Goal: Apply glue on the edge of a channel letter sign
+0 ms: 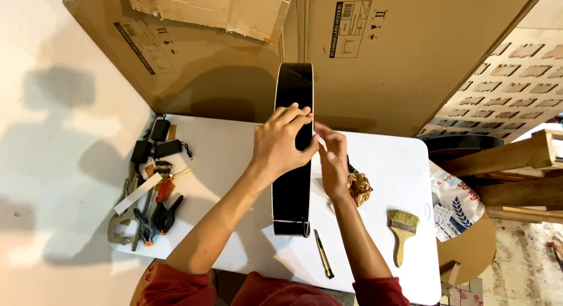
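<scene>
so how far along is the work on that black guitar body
The black guitar body stands on edge on the white table. Left hand steadies its side; right hand works at the edge beside it. The paintbrush and utility knife lie untouched. How much remains cannot be told.
</scene>
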